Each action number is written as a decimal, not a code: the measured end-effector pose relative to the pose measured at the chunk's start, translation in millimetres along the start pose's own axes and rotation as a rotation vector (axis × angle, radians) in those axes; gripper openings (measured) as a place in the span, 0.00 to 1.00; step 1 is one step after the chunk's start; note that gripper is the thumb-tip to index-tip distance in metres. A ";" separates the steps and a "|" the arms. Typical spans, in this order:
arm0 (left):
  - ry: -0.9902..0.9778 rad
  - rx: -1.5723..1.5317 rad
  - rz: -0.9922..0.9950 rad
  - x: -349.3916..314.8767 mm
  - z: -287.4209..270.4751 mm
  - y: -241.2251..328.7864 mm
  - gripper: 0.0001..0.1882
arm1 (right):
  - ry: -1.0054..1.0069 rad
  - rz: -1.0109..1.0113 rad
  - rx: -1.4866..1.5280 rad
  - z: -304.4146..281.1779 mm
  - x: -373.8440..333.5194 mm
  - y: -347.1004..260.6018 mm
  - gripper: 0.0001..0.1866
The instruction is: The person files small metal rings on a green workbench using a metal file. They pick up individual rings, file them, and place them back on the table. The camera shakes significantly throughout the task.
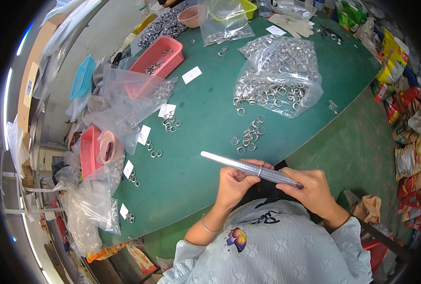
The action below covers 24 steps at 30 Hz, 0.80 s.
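Note:
A tapered silver ring mandrel point(227, 161) with graduated markings slants across my front, its thin end pointing to the far left. My right hand point(315, 190) is closed round its thick end. A metal ring point(260, 171) encircles the stick partway along. The thumb and fingers of my left hand point(234, 186) are pinched at this ring, beside the stick. Just beyond the mandrel, a loose group of silver rings point(253, 132) lies on the green table point(201, 123).
A large clear bag of rings point(279, 71) sits at the back right. Small ring groups with white paper slips point(143, 135) line the left side, near clear bags point(120, 94) and a pink basket point(172, 52). White gloves point(293, 25) and scissors point(331, 34) lie at the far edge.

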<state>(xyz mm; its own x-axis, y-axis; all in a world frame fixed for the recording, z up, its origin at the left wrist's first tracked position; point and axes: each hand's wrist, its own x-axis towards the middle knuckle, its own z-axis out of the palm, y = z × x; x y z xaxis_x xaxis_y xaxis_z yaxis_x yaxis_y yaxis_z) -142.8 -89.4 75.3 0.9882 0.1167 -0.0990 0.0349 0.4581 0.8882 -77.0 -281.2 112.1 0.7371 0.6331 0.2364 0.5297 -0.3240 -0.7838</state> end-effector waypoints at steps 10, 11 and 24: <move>0.006 -0.107 0.079 3.4 -11.0 -14.5 0.17 | 0.000 0.000 -0.024 10.9 7.4 5.3 0.13; 0.046 -0.121 0.068 2.7 -9.9 -15.8 0.17 | 0.004 -0.005 -0.025 13.4 7.0 6.9 0.13; 0.243 -0.162 0.020 10.3 -3.6 -28.2 0.15 | -0.042 0.068 0.011 21.6 17.2 19.2 0.14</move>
<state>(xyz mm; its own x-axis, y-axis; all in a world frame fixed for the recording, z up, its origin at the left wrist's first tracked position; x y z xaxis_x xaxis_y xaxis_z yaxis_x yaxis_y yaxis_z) -134.2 -97.9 47.6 0.9230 0.3259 -0.2046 -0.0273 0.5858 0.8100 -63.3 -261.3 88.7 0.7529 0.6387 0.1585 0.4743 -0.3597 -0.8035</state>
